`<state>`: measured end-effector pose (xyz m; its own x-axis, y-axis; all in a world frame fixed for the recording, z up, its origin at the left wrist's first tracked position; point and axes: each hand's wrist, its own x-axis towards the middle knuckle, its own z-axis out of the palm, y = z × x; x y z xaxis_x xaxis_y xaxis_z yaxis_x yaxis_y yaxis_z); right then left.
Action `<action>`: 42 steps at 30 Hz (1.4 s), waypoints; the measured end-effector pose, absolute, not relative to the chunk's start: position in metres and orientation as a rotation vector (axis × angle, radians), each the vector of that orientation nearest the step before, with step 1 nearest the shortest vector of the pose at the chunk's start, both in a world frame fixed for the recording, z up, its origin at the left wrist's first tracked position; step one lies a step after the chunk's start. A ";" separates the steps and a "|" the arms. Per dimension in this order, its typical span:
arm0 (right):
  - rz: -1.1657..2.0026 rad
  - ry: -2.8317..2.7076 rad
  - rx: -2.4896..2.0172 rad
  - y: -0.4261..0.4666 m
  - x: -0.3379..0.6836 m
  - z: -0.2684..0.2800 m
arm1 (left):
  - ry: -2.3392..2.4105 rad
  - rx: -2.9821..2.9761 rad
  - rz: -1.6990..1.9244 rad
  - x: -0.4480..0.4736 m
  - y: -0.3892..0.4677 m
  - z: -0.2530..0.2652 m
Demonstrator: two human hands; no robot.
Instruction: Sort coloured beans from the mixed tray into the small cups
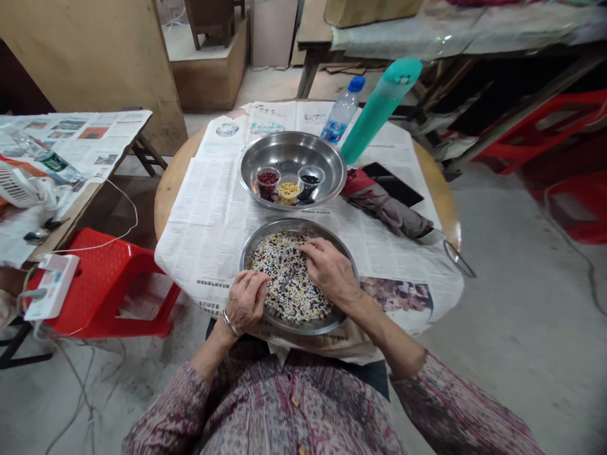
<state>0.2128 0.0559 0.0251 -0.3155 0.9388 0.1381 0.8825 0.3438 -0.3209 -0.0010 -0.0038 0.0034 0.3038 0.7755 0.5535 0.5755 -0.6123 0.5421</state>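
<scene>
A shallow steel tray (pixel 351 253) close to my body holds mixed white, dark red, black and yellow grains and beans (pixel 289 272). My left hand (pixel 246 296), with a bracelet on its wrist, is over the tray's left rim, its fingers curled and pressed together. Above the right part of the mix, my right hand (pixel 331 268) has thumb and fingertips pinched. Whatever either hand may hold is too small to make out. Behind the tray stands a steel basin (pixel 296 148) containing plastic cups of red beans (pixel 268 180), yellow beans (pixel 289 191) and black beans (pixel 310 182).
Newspaper (pixel 194 221) covers the round table (pixel 165 196). A water bottle (pixel 342 110), green bottle (pixel 382 107), dark phone-like slab (pixel 393 184) and folded umbrella (pixel 389 208) lie or stand to the right. At left, a red stool (pixel 109 278) bears a power strip (pixel 52 287).
</scene>
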 end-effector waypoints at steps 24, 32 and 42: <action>0.012 -2.499 -1.593 0.074 0.203 0.026 | 1.326 2.242 1.280 -0.004 -0.008 0.004; 0.407 -2.227 -1.541 0.024 0.215 0.016 | 1.330 2.258 1.258 -0.003 -0.007 0.004; 0.699 -2.279 -1.386 0.017 0.231 0.041 | 1.309 2.280 1.262 -0.004 -0.006 0.003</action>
<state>0.2311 0.0169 0.0411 -0.4400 0.8957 0.0642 0.7058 0.3892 -0.5919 -0.0037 -0.0062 0.0033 0.2325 0.7897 0.5678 0.5960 -0.5770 0.5584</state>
